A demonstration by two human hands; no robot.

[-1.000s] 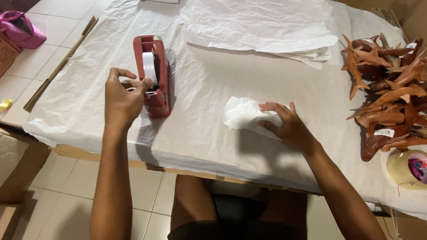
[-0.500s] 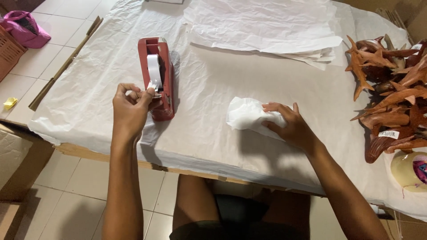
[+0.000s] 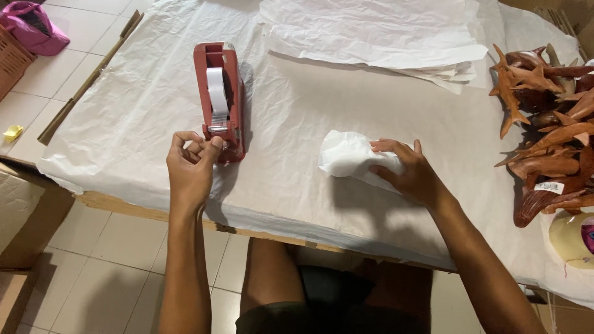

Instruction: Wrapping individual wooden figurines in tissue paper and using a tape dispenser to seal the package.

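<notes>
A red tape dispenser (image 3: 220, 93) with a roll of white tape stands on the paper-covered table (image 3: 291, 179). My left hand (image 3: 190, 166) is at the dispenser's near end, fingers pinched together by the cutter, seemingly on the end of the tape. My right hand (image 3: 408, 173) presses down on a small bundle wrapped in white paper (image 3: 346, 158), lying near the middle of the table.
A stack of white paper sheets (image 3: 377, 31) lies at the back. A pile of carved brown wooden figures (image 3: 547, 136) fills the right edge, with a tape roll (image 3: 572, 238) below it. A pink bag (image 3: 34, 28) and boxes stand on the tiled floor at left.
My left hand has moved from the side of the dispenser to its near end by the cutter. My right hand and the wrapped bundle have stayed put.
</notes>
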